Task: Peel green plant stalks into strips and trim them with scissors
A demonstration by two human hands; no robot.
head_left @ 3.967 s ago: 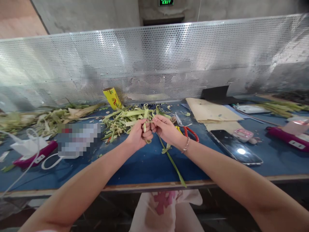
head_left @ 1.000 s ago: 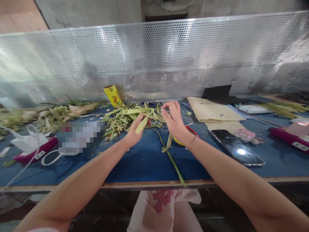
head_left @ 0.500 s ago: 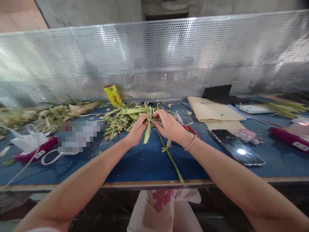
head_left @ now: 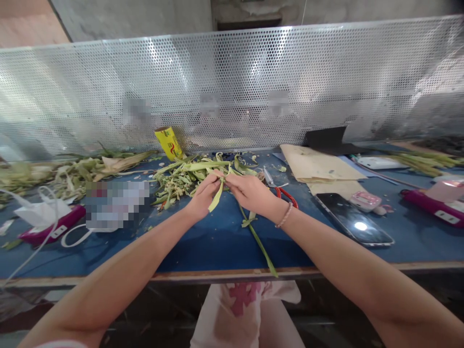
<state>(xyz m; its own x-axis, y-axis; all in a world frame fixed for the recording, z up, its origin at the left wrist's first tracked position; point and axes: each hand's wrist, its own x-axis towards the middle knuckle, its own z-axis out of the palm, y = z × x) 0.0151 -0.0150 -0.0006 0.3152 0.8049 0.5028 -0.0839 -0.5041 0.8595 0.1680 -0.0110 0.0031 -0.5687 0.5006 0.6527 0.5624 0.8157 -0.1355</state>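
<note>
My left hand is closed, pinching a pale green leaf strip whose loose end hangs below the fingers. My right hand is closed against the same strip, fingertips meeting the left ones; its fingers partly hide what lies between them. Just behind the hands is a pile of green leaf and stalk pieces. Under my right hand a long green stem runs forward over the table's front edge. Beside my right wrist lie red-handled scissors, partly covered by the hand.
A perforated metal panel closes off the back of the blue table. A yellow tube leans there. To the right are brown paper, a phone and a pink case. Purple power strips sit at both sides.
My right fingers have closed in and turned over toward my left fingertips. The strip's hanging end has swung slightly to the left.
</note>
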